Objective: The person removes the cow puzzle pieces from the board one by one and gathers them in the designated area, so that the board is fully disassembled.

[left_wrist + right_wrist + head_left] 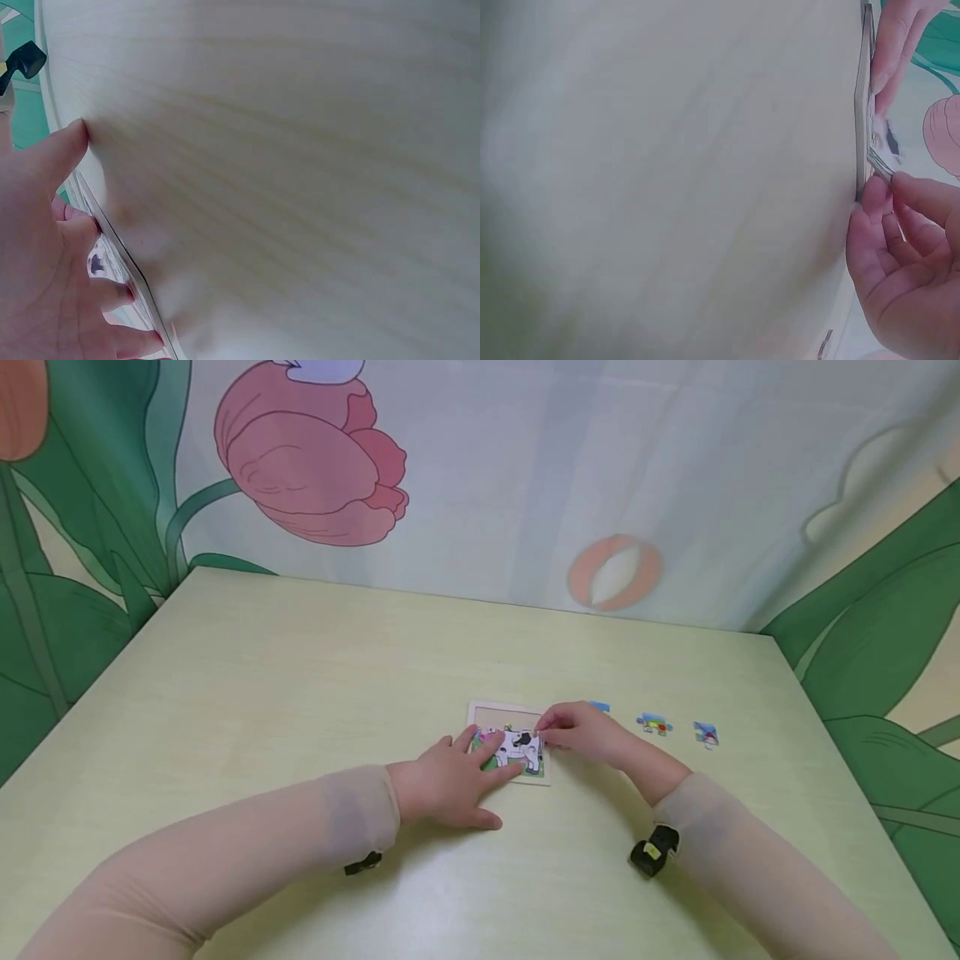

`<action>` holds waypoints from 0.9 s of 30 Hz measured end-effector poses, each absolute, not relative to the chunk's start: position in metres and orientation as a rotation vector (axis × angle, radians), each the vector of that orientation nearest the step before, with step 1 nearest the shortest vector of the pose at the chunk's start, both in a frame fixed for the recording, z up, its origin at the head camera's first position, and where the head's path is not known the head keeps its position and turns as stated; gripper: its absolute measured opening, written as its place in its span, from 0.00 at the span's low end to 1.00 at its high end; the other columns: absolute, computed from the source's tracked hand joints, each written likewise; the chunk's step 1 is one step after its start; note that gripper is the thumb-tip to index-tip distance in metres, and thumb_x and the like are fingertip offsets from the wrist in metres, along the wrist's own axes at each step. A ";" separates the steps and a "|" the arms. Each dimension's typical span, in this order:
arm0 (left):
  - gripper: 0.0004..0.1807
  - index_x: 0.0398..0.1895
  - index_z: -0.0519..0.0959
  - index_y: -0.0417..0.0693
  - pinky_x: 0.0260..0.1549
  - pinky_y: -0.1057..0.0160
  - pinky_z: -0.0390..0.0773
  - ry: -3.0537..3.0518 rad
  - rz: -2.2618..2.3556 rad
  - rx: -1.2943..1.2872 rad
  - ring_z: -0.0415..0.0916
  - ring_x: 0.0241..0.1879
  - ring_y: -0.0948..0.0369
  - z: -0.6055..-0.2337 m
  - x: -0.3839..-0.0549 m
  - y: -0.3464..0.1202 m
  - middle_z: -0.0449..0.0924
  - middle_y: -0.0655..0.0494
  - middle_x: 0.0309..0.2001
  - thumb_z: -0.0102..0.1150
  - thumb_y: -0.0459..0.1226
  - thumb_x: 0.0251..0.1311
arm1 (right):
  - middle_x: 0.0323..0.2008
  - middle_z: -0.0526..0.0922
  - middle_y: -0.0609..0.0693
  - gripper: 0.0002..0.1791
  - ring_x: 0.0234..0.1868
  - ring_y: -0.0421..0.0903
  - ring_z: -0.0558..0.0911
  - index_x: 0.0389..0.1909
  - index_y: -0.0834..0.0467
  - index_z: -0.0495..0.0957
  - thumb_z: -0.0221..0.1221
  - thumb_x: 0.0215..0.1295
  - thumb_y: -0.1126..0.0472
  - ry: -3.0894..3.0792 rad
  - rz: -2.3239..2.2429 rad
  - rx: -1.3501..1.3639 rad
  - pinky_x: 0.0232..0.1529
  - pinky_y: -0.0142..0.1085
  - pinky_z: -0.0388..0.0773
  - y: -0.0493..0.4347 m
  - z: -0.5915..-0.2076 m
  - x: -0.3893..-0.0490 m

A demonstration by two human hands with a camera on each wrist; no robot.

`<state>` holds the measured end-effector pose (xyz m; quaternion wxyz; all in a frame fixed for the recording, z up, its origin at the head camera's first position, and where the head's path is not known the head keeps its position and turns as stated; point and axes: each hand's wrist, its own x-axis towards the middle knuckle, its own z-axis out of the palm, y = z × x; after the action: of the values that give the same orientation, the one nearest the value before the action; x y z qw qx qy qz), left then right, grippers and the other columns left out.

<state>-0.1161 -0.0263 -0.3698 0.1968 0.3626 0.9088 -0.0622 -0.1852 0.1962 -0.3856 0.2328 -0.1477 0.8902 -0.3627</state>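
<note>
A small jigsaw puzzle with a cow picture (517, 745) lies in a pale wooden frame (495, 705); bare board shows along its upper part. Spread over the puzzle's left side is my left hand (457, 783), its fingers straight and resting on the pieces, the thumb on the table. My right hand (588, 732) is at the frame's right edge. Between thumb and fingers it pinches a puzzle piece (880, 165), which stands tilted up at the frame's edge in the right wrist view. Fingers of both hands cover parts of the picture.
Right of the frame, loose puzzle pieces lie on the table (300, 693): a blue one (600, 706) partly behind the right hand, a colourful one (655, 724) and another (706, 733) farther right. A curtain with printed flowers (487, 485) hangs along the table's far edge.
</note>
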 end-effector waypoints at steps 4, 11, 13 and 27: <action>0.41 0.73 0.45 0.71 0.59 0.43 0.60 2.546 -0.179 1.008 0.42 0.69 0.39 -0.370 -0.117 -0.026 0.38 0.49 0.74 0.43 0.66 0.58 | 0.34 0.80 0.50 0.07 0.34 0.46 0.77 0.40 0.58 0.78 0.57 0.65 0.60 2.423 -1.048 -0.378 0.37 0.34 0.76 0.200 -0.385 -0.186; 0.44 0.73 0.44 0.71 0.57 0.37 0.57 2.512 -0.074 0.938 0.35 0.70 0.40 -0.371 -0.115 -0.027 0.34 0.51 0.74 0.44 0.67 0.56 | 0.37 0.80 0.52 0.10 0.36 0.47 0.77 0.43 0.61 0.78 0.58 0.65 0.60 2.415 -1.080 -0.305 0.41 0.35 0.77 0.209 -0.385 -0.187; 0.44 0.73 0.43 0.71 0.57 0.36 0.56 2.511 -0.064 0.935 0.34 0.70 0.40 -0.372 -0.114 -0.026 0.33 0.51 0.74 0.44 0.68 0.55 | 0.36 0.80 0.52 0.10 0.36 0.47 0.77 0.43 0.62 0.78 0.57 0.65 0.60 2.422 -1.077 -0.295 0.40 0.35 0.77 0.213 -0.386 -0.187; 0.45 0.73 0.42 0.70 0.58 0.36 0.54 2.520 -0.067 0.927 0.31 0.70 0.41 -0.375 -0.112 -0.025 0.31 0.51 0.74 0.43 0.69 0.54 | 0.34 0.79 0.52 0.11 0.33 0.48 0.75 0.44 0.62 0.78 0.57 0.65 0.61 2.484 -1.079 -0.226 0.36 0.36 0.75 0.264 -0.384 -0.176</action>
<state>-0.1120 -0.0253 -0.3750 0.2258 0.3362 0.9140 -0.0244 -0.1761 0.2639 -0.3840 0.2102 -0.0812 0.8936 -0.3881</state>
